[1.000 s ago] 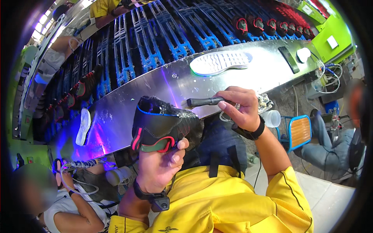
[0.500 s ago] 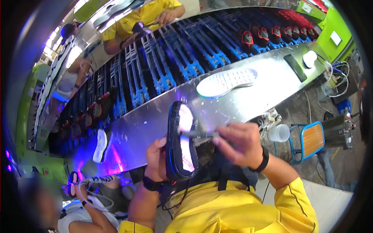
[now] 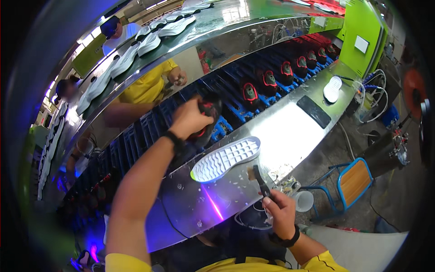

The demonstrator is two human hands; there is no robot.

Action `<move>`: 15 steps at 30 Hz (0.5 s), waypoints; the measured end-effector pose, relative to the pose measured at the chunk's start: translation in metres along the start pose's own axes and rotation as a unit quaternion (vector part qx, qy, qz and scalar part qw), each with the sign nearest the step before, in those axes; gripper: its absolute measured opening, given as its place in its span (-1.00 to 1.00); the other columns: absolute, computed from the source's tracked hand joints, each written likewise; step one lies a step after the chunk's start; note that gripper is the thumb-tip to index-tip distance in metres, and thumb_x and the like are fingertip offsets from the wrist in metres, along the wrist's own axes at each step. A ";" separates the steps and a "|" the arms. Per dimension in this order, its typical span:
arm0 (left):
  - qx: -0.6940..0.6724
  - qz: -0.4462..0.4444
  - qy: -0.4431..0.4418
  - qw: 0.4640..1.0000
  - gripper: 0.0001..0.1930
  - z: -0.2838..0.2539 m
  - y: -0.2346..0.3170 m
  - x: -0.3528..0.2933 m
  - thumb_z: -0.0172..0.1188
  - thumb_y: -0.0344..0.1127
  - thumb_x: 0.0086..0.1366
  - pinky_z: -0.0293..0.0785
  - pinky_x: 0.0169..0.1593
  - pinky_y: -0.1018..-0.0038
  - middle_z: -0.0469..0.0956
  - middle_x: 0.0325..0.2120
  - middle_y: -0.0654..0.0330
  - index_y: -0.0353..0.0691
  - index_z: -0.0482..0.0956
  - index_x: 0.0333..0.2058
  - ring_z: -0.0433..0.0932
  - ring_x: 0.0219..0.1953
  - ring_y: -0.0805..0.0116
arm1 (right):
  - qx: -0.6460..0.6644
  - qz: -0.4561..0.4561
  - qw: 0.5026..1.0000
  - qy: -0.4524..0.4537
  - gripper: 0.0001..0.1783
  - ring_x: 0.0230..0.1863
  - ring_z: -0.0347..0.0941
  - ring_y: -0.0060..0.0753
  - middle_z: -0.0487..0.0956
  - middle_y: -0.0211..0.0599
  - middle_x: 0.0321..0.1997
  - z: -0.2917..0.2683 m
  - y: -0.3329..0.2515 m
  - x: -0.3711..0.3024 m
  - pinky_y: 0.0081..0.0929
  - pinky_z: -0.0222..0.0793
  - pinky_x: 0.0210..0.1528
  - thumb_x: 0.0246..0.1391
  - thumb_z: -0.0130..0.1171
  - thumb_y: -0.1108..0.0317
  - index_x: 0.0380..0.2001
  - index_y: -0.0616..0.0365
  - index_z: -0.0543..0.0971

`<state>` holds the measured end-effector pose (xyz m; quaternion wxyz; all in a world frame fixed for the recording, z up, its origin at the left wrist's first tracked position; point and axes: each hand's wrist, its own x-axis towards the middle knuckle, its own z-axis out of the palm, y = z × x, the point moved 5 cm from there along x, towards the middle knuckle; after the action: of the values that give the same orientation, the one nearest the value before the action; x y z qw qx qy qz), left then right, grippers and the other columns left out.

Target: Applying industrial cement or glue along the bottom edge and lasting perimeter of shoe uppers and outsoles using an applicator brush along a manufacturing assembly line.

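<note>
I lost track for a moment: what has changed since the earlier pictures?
The left hand has carried the black shoe forward across the bench to the blue racks. The right hand, still holding the brush, has drawn it away from the shoe. The white sole stays on the bench.

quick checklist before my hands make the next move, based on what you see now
1. Left hand has hold of the dark shoe: ok, fingers are on it.
2. Shoe seated on the blue rack: cannot tell, hand and shoe hide the contact.
3. Brush secure in the right hand: ok, held by its handle.
4. Brush clear of the white sole: ok, a gap shows between them.
5. Sole lying on the metal bench: ok, tread up.
6. Right hand free: not ok, brush in it.
</note>
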<state>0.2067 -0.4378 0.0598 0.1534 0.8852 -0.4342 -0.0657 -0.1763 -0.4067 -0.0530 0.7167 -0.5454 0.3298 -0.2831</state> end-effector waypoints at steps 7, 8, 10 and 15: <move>-0.063 0.077 0.020 0.995 -0.34 0.108 -0.043 0.088 0.31 -0.03 0.43 0.47 0.37 0.16 0.61 0.23 -0.24 -0.28 0.50 0.37 0.56 0.31 -0.20 | 0.011 0.045 0.999 -0.002 -0.67 -0.18 0.56 -0.67 0.73 -0.41 -0.19 -0.010 0.021 0.000 -0.60 0.48 -0.10 0.32 0.38 0.42 0.08 0.38 0.70; -0.104 0.142 0.019 0.984 -0.36 0.102 -0.049 0.086 0.22 0.01 0.50 0.46 0.38 0.15 0.58 0.25 -0.29 -0.34 0.49 0.36 0.53 0.35 -0.25 | 0.008 0.046 0.999 -0.005 -0.65 -0.15 0.57 -0.66 0.73 -0.40 -0.17 -0.006 0.018 0.001 -0.59 0.49 -0.06 0.32 0.38 0.42 0.09 0.38 0.69; -0.030 0.074 -0.029 0.996 -0.34 0.084 -0.058 0.066 0.08 0.11 0.56 0.50 0.33 0.09 0.60 0.19 -0.34 -0.39 0.50 0.31 0.56 0.28 -0.29 | -0.012 0.058 0.998 -0.003 -0.61 -0.06 0.62 -0.59 0.76 -0.28 -0.04 -0.007 0.022 0.008 -0.54 0.52 0.06 0.33 0.38 0.42 0.15 0.38 0.66; -0.091 0.014 -0.005 0.996 -0.33 0.001 -0.079 -0.098 -0.03 -0.15 0.69 0.07 0.59 0.34 0.25 0.55 -0.21 -0.36 0.08 0.59 0.22 0.60 0.03 | -0.061 -0.015 0.997 -0.042 -0.45 0.04 0.73 -0.22 0.72 0.08 0.13 0.019 0.018 0.028 -0.30 0.62 0.10 0.38 0.27 0.44 0.39 0.29 0.49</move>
<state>0.2057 -0.3150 0.0308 0.2322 0.8609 -0.4398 -0.1070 -0.1432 -0.4119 -0.0715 0.6910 -0.6046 0.3077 -0.2496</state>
